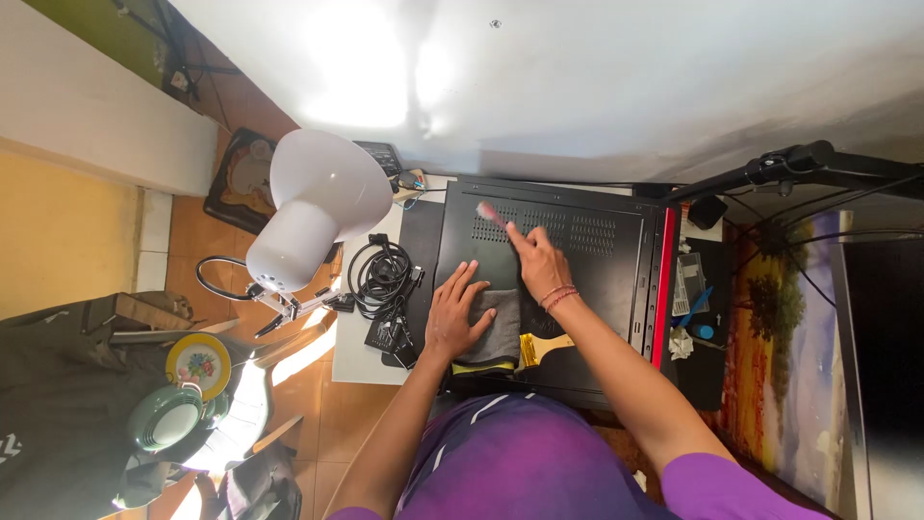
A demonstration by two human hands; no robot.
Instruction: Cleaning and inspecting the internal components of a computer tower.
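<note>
A black laptop lies bottom-up on the desk, its vent grilles toward the wall. My right hand holds a small pink-bristled brush with the bristles on the vent grille at the far left. My left hand rests flat with spread fingers on the laptop's near left part, beside and partly on a grey cloth. A wide paintbrush with a wooden handle and brass ferrule lies just right of the cloth.
A white desk lamp leans over the desk's left end. A coil of black cables with a power adapter lies left of the laptop. Small tools and a blue pen sit at the right. Plates sit on a chair at left.
</note>
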